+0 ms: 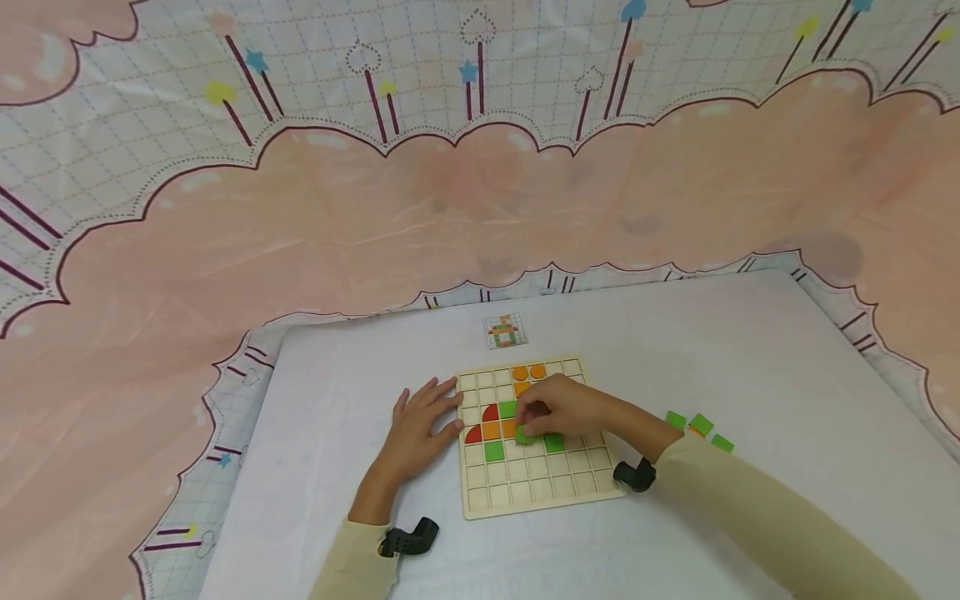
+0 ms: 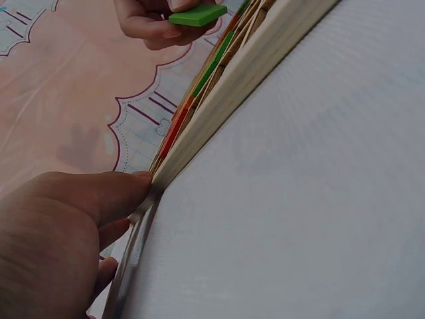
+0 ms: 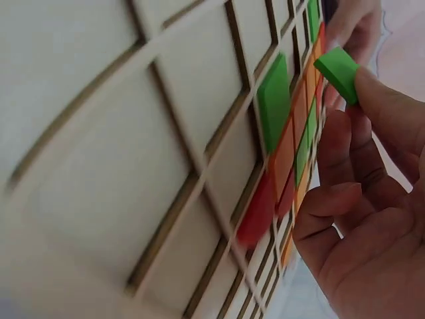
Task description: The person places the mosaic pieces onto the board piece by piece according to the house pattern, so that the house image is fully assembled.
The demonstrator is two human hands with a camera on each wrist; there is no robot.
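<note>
A wooden grid board lies on the white table, partly filled with coloured pieces. My left hand rests at its left edge, fingers spread, and the thumb touches the rim in the left wrist view. Over the middle of the board, my right hand pinches a green square tile between thumb and fingertips, tilted and clear of the cells. Orange circles, orange squares, red quarter-round pieces and green squares sit in cells. The right hand hides some cells.
Behind the board lies a small pattern card with a coloured figure on a grid. Several loose green tiles lie to the right, past the right forearm, with a bit of orange among them. A patterned pink cloth hangs behind the table.
</note>
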